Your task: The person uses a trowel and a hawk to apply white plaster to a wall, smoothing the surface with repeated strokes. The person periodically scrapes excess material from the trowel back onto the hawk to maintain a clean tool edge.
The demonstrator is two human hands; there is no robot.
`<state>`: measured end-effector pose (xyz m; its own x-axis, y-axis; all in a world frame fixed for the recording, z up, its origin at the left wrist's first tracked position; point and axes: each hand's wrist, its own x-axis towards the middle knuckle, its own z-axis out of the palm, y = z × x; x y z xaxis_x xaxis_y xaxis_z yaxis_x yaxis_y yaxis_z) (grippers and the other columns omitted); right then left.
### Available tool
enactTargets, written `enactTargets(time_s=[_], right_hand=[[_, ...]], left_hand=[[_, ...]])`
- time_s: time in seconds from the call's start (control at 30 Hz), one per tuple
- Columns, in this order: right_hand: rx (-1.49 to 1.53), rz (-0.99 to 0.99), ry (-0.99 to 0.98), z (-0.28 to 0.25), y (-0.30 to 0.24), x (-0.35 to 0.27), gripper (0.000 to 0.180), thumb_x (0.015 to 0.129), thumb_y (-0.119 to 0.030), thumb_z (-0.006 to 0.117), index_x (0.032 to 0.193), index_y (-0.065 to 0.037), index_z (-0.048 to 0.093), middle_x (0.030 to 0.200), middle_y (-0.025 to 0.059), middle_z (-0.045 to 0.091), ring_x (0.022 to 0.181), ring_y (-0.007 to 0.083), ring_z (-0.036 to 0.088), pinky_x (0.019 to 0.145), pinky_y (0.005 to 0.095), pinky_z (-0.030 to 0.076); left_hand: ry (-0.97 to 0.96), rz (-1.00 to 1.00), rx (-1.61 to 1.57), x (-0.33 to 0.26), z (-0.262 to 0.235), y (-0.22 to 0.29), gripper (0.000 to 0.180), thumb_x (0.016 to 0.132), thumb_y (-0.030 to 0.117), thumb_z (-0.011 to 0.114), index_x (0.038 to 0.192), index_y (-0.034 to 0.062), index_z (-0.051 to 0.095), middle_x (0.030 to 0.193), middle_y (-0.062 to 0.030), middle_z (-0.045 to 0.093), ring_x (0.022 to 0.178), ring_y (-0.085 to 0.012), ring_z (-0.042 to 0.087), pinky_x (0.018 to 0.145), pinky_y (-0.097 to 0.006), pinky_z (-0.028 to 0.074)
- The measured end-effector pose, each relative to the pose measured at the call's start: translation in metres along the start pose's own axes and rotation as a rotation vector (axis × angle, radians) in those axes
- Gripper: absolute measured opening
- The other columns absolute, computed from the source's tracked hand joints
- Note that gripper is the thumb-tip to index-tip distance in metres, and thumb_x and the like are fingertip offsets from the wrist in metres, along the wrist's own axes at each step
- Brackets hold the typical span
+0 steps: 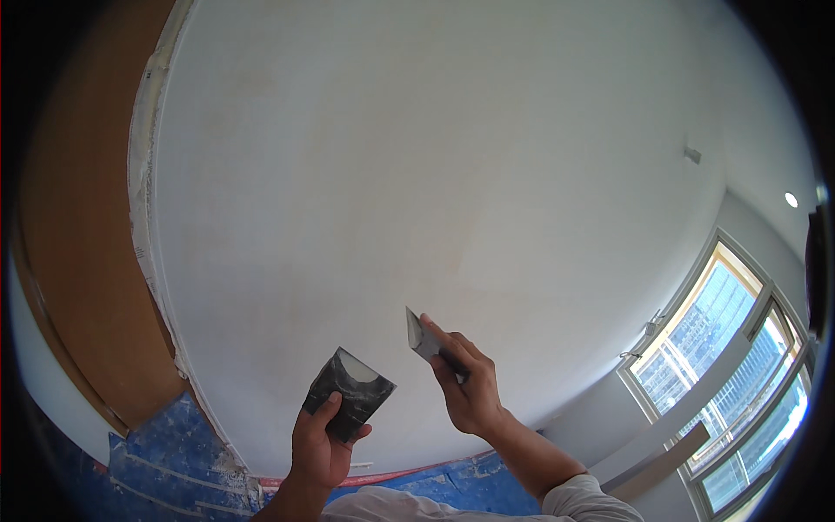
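Observation:
In front of a broad off-white wall [348, 174], my left hand [320, 448] grips a dark, roughly square putty knife [348, 398]. White putty [357, 366] lies along its upper edge, and my thumb presses on its face. Higher up and to the right, my right hand [470, 383] is closed around a second putty knife [424, 341], its blade tilted up and leftward. Whitish putty [413, 327] shows on that blade. The two knives are apart, and neither plainly touches the wall. My fingers hide most of the right knife's handle.
A brown wooden door panel [87, 191] with a ragged, taped wall edge [150, 157] stands at the left. Blue sheeting [174, 457] covers the floor. Windows [722, 339] are at the right, beside a long pale board [678, 452]. A small box [692, 155] is on the wall.

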<state>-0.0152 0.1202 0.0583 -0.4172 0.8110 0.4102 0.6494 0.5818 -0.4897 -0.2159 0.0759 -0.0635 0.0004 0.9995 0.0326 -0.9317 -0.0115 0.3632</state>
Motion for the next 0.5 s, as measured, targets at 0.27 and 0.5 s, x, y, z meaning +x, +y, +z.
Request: enactTargets(time_s=[0.27,0.5], right_hand=[[0.117,-0.650,0.322,0.034,0.030,-0.018,0.059,0.094,0.002,0.059,0.152,-0.009,0.050,0.136,0.0181,0.064,0.103,0.0268,0.067,0.089,0.0379,0.049],[0.557,0.086,0.155,0.009,0.055,-0.031,0.038,0.099,-0.003,0.059,0.137,-0.001,0.060,0.112,0.0103,0.071,0.090,0.0203,0.068,0.079,0.0333,0.053]], left_hand=[[-0.235,-0.194,-0.144,0.007,0.028,-0.001,0.042,0.105,0.015,0.057,0.145,0.0045,0.048,0.121,-0.0124,0.070,0.101,-0.0201,0.074,0.071,-0.036,0.069],[-0.385,0.280,0.353,0.005,0.037,0.008,0.048,0.102,0.004,0.059,0.147,0.0032,0.045,0.133,-0.0194,0.062,0.113,-0.0300,0.070,0.088,-0.040,0.066]])
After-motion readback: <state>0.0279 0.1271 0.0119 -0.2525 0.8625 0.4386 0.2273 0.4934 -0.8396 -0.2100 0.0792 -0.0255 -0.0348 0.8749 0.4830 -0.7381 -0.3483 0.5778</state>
